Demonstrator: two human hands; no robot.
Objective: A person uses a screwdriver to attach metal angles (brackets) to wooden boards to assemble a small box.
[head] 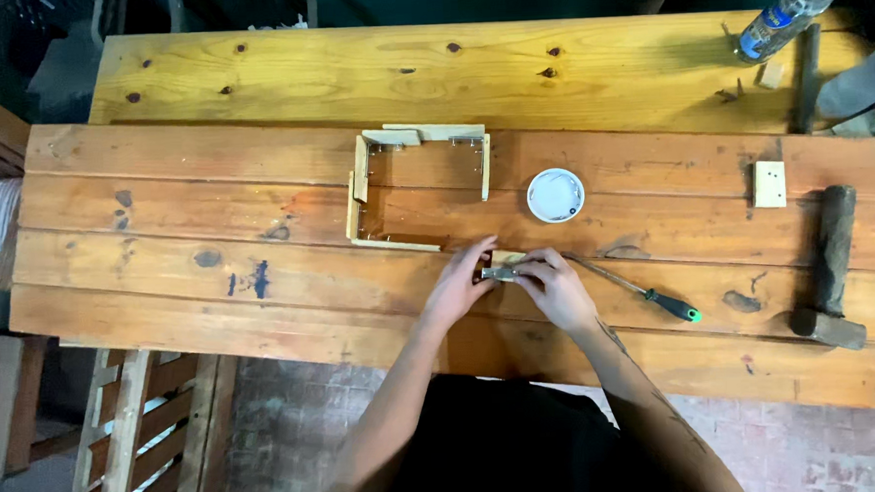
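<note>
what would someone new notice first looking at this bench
Both hands, left hand and right hand, meet over a small metal piece at the middle front of the wooden workbench. Just behind them lies an open-sided wooden frame with a round white lid to its right. A hammer lies at the far right.

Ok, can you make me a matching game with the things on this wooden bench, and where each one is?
Things:
1. screwdriver
2. round white lid
3. mallet
4. plastic bottle

Places:
A. top right corner of the bench
B. just right of the open wooden frame
C. by the right hand, green handle pointing away
D. far right edge, lying flat

Pairs: 1-C, 2-B, 3-D, 4-A
</note>
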